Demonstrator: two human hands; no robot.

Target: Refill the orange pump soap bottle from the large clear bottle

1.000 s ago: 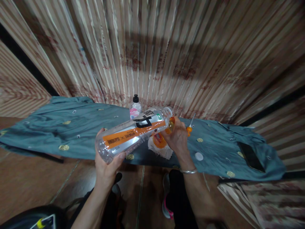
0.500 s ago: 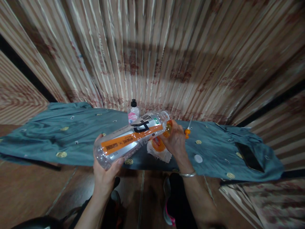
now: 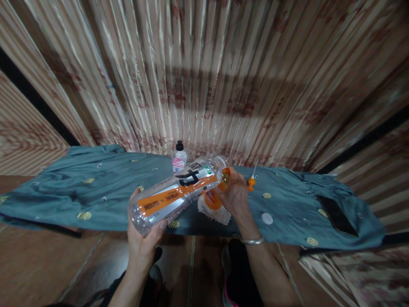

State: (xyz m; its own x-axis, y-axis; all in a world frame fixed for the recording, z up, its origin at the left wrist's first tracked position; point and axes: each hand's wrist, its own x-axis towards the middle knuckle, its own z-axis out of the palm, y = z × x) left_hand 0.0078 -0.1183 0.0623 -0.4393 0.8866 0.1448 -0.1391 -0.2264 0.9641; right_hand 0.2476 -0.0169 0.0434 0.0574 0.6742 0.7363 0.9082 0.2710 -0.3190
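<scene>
While gripping one large clear plastic bottle with a silver-and-orange label (image 3: pixel 179 192), clamped round its base at 7 o'clock by the left hand (image 3: pixel 143 243), also grasping one small amber translucent bottle (image 3: pixel 225 181) at 3 o'clock with the closed fingers of the right hand (image 3: pixel 235 192). Held tilted above the cloth at mid-view, pointing its mouth to 2 o'clock, just beside the amber one; cannot tell whether touching.

Counted round the large bottle's middle: at 12 o'clock, one small upright clear bottle with a black cap and pink label (image 3: pixel 179 162); at 3, one orange pump head with a thin tube (image 3: pixel 251 183) and, farther out, one black rectangular phone (image 3: pixel 337 215). Between 3 and 4, one round white disc (image 3: pixel 267 218). At 4, one rounded orange translucent item (image 3: pixel 211 200), partly hidden, on one crumpled white sheet (image 3: pixel 214 215); cannot tell whether joined to the amber bottle. Also at 4, one silver bangle (image 3: pixel 252 241) on the right wrist. Laid underneath, one teal patterned cloth (image 3: pixel 111 192); beyond, at 12, pleated beige curtain (image 3: pixel 204 94).
</scene>
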